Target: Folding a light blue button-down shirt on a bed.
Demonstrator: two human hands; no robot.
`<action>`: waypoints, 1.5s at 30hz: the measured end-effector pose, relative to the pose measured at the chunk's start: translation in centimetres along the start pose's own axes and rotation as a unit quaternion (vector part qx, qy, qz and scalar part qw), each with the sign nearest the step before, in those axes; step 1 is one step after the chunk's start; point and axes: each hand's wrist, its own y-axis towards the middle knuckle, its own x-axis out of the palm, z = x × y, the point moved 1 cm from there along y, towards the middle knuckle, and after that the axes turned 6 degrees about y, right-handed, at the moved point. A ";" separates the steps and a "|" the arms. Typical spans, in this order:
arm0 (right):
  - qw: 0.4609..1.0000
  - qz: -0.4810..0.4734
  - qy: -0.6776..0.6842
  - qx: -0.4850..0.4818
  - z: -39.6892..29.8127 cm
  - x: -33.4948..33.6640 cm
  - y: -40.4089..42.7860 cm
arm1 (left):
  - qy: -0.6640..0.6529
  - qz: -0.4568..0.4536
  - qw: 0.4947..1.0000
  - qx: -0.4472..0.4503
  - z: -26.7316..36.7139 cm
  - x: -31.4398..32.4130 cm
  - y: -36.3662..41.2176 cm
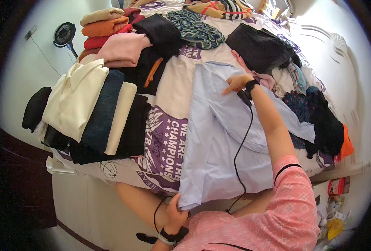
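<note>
A light blue long-sleeved shirt point(226, 141) lies spread on the bed in front of me, its collar pointing away. At the near left end of the shirt, my left hand point(176, 210) grips the end of a sleeve that lies straight along the garment's left side. My right hand point(237, 84) rests on the upper part of the shirt below the collar, fingers apart and bent. A black device with a cable point(243, 144) hangs at my right wrist. The shirt's other sleeve point(301, 127) reaches out to the right, over dark clothes.
Folded clothes, with a cream shirt point(75, 94) on top, lie at the left. Behind them rises a stack with a pink garment point(122, 50). Black folded clothes point(260, 47) and a loose black garment point(326, 128) lie at the right. A black fan point(64, 34) stands beyond the bed.
</note>
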 end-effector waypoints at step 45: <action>0.701 0.313 0.612 -0.191 0.4 36.8 -25.1 | 0.153 -0.216 0.964 0.036 2.6 3.4 -1.9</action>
